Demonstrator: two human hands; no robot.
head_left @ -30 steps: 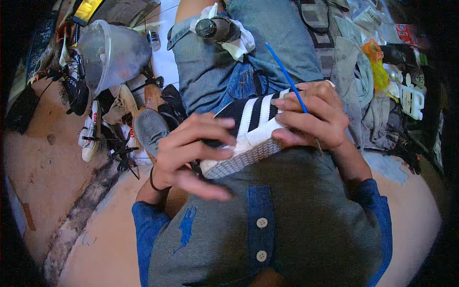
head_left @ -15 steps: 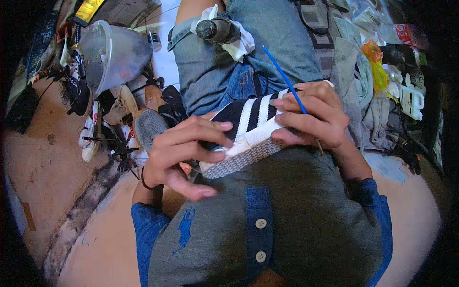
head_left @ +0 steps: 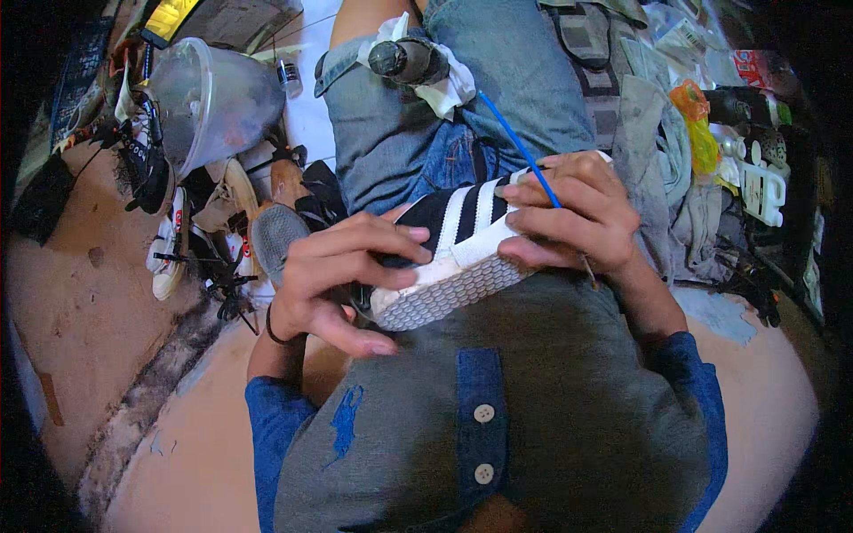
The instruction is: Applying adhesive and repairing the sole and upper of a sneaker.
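A black sneaker with white stripes [head_left: 480, 213] and a textured grey outsole lies tilted across my lap, its sole turned toward me. My left hand [head_left: 351, 275] grips its left end, fingertips pressed on the upper and white midsole, thumb low by the outsole. Around the right end are the fingers of my right hand [head_left: 582, 209]. That hand also keeps hold of a thin brush with a blue handle [head_left: 515, 138], its handle pointing up and left and its tip by my wrist. Part of the upper is hidden behind my fingers.
A dark bottle [head_left: 409, 60] and white tissue [head_left: 453, 91] rest on my left thigh. To the left stand a clear plastic tub [head_left: 227, 102] and several shoes [head_left: 167, 253]. Grey cloths [head_left: 635, 133], a yellow bag [head_left: 695, 133] and a white jug [head_left: 762, 191] lie right.
The left thumb has moved slightly closer to the outsole. The brush handle has shifted a little left and down with my right hand. Both hands stay on the sneaker.
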